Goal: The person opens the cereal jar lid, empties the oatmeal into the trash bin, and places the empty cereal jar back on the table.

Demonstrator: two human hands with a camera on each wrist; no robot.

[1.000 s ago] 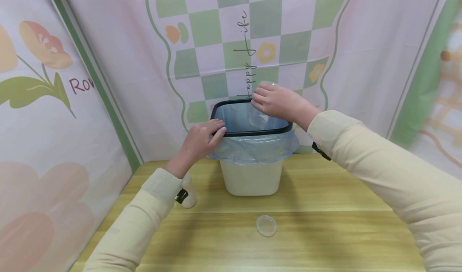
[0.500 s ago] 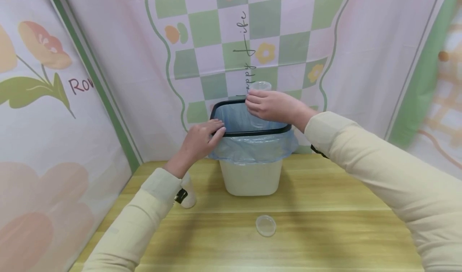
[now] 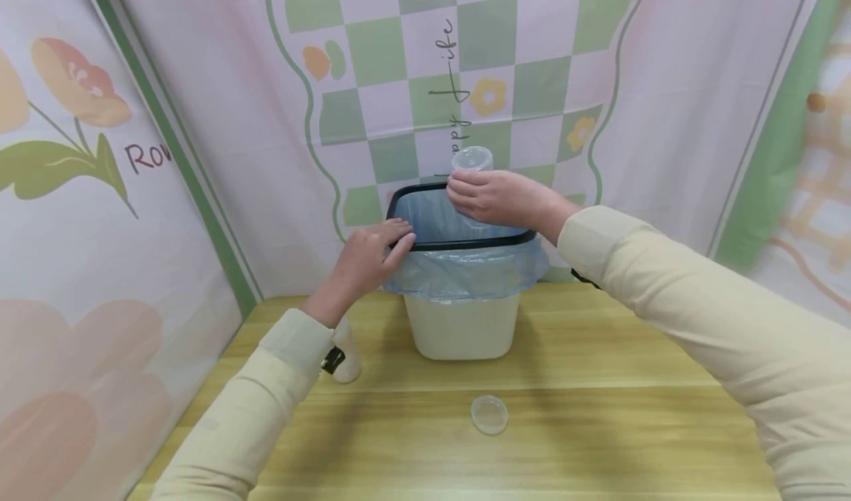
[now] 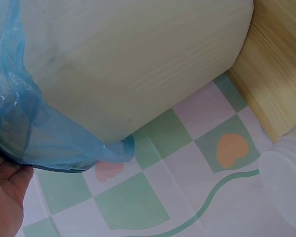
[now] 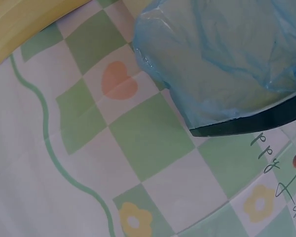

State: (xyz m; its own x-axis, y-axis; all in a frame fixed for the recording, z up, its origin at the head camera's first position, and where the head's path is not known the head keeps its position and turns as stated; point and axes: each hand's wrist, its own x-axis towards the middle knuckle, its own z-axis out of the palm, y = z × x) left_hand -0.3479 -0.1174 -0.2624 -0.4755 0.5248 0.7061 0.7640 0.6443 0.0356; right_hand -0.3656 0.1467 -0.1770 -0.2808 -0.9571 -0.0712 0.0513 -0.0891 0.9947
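My right hand (image 3: 495,196) grips a clear plastic cup (image 3: 473,158) over the mouth of the trash bin (image 3: 462,329). The cup's round end faces up; its lower part is hidden by the hand. At the bin's left front corner, my left hand (image 3: 372,256) holds the black rim (image 3: 465,245), with fingertips (image 4: 24,173) against the rim in the left wrist view. A blue bin liner (image 3: 468,272) hangs over the outside of the bin. A round clear lid (image 3: 489,415) lies flat on the table in front.
The bin stands on a wooden table (image 3: 598,360) near its back edge. Behind my left wrist is a whitish, bottle-like container (image 3: 347,364), partly covered. A patterned curtain (image 3: 372,13) hangs close behind the bin.
My right hand has moved slightly left and turned, so the clear cup now shows above the fingers. The left hand stays on the rim, and the lid has not moved.
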